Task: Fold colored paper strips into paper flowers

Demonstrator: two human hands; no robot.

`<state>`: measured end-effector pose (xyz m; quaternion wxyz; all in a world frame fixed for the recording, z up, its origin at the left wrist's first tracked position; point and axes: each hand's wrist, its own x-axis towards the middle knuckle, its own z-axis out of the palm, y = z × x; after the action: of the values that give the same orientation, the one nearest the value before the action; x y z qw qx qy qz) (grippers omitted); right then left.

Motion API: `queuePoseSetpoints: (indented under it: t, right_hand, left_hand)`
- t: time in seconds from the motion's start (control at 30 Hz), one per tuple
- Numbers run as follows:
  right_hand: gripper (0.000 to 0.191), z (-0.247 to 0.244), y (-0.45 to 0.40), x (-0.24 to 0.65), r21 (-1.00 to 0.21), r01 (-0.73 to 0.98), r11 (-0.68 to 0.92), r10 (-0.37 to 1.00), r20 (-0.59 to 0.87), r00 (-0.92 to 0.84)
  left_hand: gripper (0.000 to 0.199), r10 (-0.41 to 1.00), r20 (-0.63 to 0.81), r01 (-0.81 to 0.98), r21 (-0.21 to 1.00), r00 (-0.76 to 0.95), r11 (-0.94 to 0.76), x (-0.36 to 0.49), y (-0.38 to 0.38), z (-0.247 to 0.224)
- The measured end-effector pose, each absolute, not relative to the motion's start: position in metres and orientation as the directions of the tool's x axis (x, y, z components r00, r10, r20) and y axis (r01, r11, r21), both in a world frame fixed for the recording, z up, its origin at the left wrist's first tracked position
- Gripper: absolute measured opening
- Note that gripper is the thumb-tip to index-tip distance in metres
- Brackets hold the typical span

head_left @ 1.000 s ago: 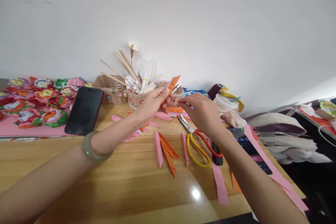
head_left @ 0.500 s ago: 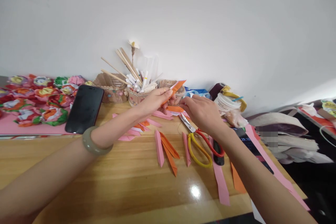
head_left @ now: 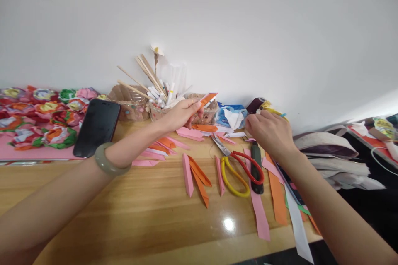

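My left hand (head_left: 183, 115), with a greenish bangle (head_left: 104, 161) on its wrist, pinches a folded orange paper piece (head_left: 206, 99) that has a white part at its edge. My right hand (head_left: 270, 131) is off to the right, its fingers curled together. What they hold, if anything, is hidden. Between and below the hands lie scissors (head_left: 226, 152) with one red and one yellow handle, blades open. A dark-handled cutter (head_left: 256, 174) lies beside them, on a pink strip (head_left: 260, 217). Folded orange strips (head_left: 199, 180) and a folded pink strip (head_left: 188, 176) rest nearer me.
Colourful paper flowers (head_left: 51, 112) cover the left side, next to a black phone (head_left: 98, 126). Baskets (head_left: 133, 107) with sticks and pens stand against the wall. A blue tissue pack (head_left: 230, 116) and thread spool (head_left: 255, 104) sit behind. Right of the table are pale bags (head_left: 329, 147).
My right hand has moved right, away from my left hand, uncovering the tissue pack. My left hand still holds the orange paper and has shifted slightly left in view.
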<state>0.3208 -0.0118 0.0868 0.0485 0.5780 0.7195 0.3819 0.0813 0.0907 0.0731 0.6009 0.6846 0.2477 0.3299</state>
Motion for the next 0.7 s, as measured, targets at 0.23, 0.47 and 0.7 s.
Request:
queuePoseSetpoints:
  t: [0.23,0.47,0.7]
  right_hand:
    - [0.025,0.096,-0.008,0.319,0.503,0.860,-0.089,0.910,0.392,-0.134]
    - [0.028,0.100,-0.001,0.311,0.421,0.881,-0.217,0.942,0.326,0.077]
    - [0.021,0.072,-0.007,0.294,0.136,0.987,-0.086,0.931,0.364,0.031]
  left_hand:
    - [0.030,0.734,0.155,-0.014,0.981,0.662,-0.195,0.083,0.090,0.080]
    - [0.025,0.761,0.216,-0.023,0.966,0.612,-0.257,0.081,0.098,0.077]
    - [0.028,0.794,0.198,0.021,0.966,0.576,-0.256,0.070,0.090,0.074]
